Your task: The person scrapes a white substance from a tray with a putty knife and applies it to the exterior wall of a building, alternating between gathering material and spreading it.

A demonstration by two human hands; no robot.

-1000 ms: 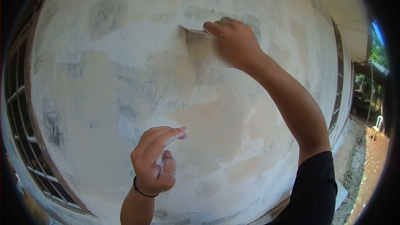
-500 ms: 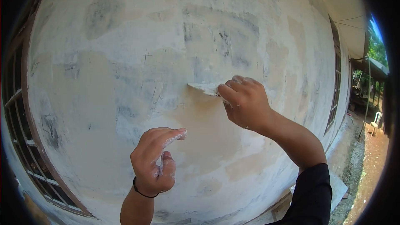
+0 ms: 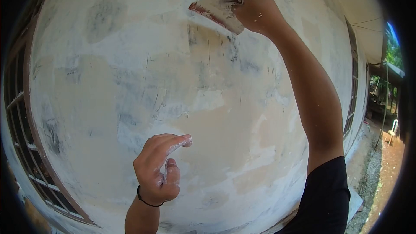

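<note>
High on the patchy plastered wall (image 3: 173,91), my right hand (image 3: 259,11) is closed around a wide putty scraper (image 3: 221,11). Pale putty coats the scraper's face, and a reddish strip shows along its lower edge, which lies at or very near the wall. Part of its grip is hidden by my fingers. Lower down, my left hand (image 3: 158,167) is held in front of the wall with fingers curved and thumb apart. Nothing shows in it. White putty smears its fingertips and thumb, and a dark band circles the wrist.
A barred window (image 3: 32,147) with a brown frame borders the wall on the left. Another window (image 3: 352,78) is set far along on the right. Outside there are a white chair (image 3: 393,129), bare orange ground (image 3: 385,169) and a roof overhang (image 3: 366,30).
My right hand has moved up the wall with the scraper, whose broad face now shows. Fresh pale putty covers part of the darker patch below it. My left hand has hardly moved.
</note>
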